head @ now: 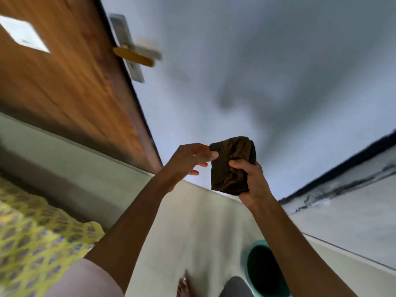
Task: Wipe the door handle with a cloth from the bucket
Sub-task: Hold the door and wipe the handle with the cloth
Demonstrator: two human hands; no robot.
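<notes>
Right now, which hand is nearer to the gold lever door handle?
Left. The left hand is below the gold lever door handle, pinching the dark brown folded cloth; the right hand holds it farther right.

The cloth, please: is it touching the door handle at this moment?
No, the cloth is held between both hands, well below the door handle.
</notes>
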